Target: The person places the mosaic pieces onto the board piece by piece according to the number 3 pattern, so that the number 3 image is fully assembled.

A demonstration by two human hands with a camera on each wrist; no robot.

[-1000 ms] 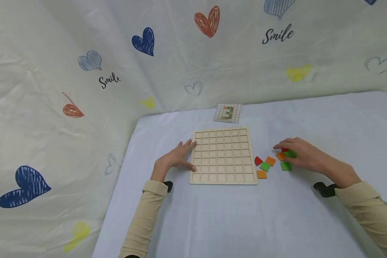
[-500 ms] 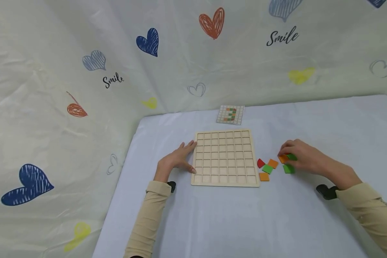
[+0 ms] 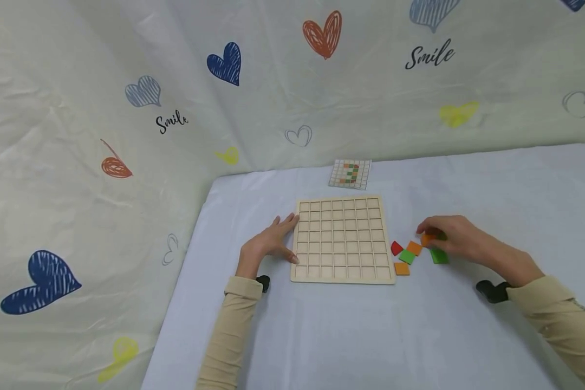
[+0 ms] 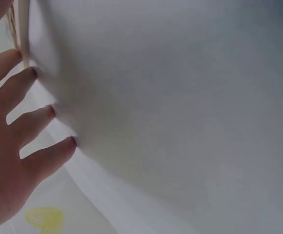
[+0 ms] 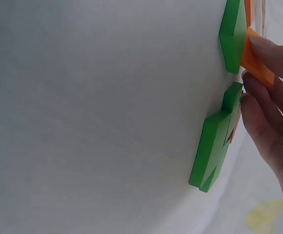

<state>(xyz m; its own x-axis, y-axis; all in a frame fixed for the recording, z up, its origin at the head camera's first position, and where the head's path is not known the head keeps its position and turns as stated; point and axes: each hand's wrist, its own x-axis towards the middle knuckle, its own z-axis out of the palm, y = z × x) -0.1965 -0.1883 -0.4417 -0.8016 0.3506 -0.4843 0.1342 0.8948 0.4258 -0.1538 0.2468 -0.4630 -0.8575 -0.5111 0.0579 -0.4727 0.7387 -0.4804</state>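
Fingers of right hand (image 3: 455,238) curl, pinching orange tile (image 3: 426,239).

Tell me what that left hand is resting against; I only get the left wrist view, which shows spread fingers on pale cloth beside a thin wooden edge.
Observer: The left hand rests flat against the left edge of a square wooden grid board.
Operator: Anything in its cells?
Observer: None that the head view shows; a red rounded tile lies on the pale blue cloth just right of the board.
Operator: And the other hand?
Observer: The right hand pinches an orange square tile, tilted up off the cloth, beside a green square tile.
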